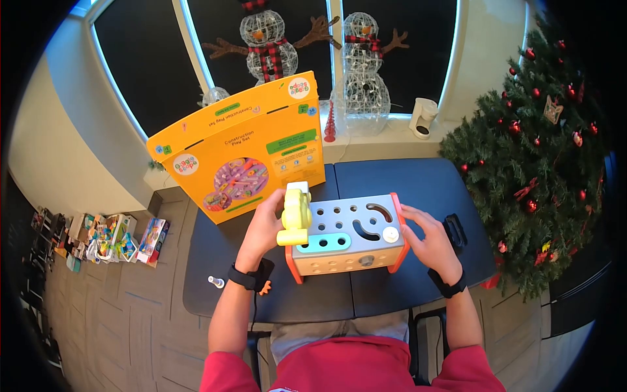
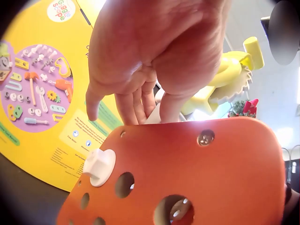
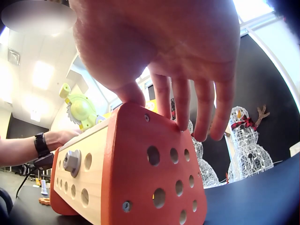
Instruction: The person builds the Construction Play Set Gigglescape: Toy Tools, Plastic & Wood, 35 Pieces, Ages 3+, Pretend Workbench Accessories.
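Observation:
My left hand point(image 1: 264, 225) holds a yellow toy circular saw point(image 1: 297, 212) at the left end of a toy workbench. A jagged pale blade point(image 2: 234, 86) shows on the saw in the left wrist view. The workbench has a grey perforated top point(image 1: 362, 210), a wooden front point(image 3: 96, 173) and red-orange end panels point(image 3: 140, 164). My right hand point(image 1: 428, 245) touches the top edge of the right end panel, its fingers spread and mostly straight. A white bolt head point(image 2: 99, 166) sticks out of the left panel, and a grey one point(image 3: 71, 162) out of the front.
A large yellow construction set box point(image 1: 248, 144) stands on the dark table point(image 1: 418, 173) behind the workbench. A small white-and-grey piece point(image 1: 216, 282) and an orange piece point(image 1: 265, 287) lie front left. A black object point(image 1: 455, 230) lies at the right, near the decorated tree point(image 1: 522, 150).

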Tool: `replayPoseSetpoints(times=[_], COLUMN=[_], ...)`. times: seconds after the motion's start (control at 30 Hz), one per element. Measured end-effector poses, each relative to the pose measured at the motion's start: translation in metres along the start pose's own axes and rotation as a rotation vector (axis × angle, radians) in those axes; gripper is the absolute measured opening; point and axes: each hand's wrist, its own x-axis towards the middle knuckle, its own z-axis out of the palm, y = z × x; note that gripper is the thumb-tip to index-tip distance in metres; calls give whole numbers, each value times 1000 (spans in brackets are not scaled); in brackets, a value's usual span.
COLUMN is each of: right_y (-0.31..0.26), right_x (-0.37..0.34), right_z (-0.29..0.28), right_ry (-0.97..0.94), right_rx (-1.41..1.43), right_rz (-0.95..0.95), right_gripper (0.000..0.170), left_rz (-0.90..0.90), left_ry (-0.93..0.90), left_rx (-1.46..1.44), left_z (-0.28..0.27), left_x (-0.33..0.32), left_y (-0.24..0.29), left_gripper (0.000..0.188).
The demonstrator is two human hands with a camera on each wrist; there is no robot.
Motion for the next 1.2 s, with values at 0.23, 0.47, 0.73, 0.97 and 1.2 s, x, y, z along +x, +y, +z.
replayPoseSetpoints(times=[0.23, 0.47, 0.73, 0.97, 1.2], right_y=[-3, -3, 3, 14, 14], right_x=[1, 1, 6, 13, 11], right_z=[-13, -26, -20, -14, -13], right_ry=[-90, -262, -228, -181, -185], right_rx=[20, 98, 117, 103, 88], right_rz=[-9, -59, -1, 3, 33], right_gripper=[39, 65, 65, 62, 63], left_rz=[-36, 5, 128, 167, 71], left_ry=[21, 28, 30, 27, 21], left_rx=[-30, 8, 137, 166, 206], left_z=[1, 3, 2, 0, -2], left_x=[1, -1, 14, 30, 24], left_y=[-5, -1, -7, -15, 1], left_gripper=[51, 54, 51, 48, 46])
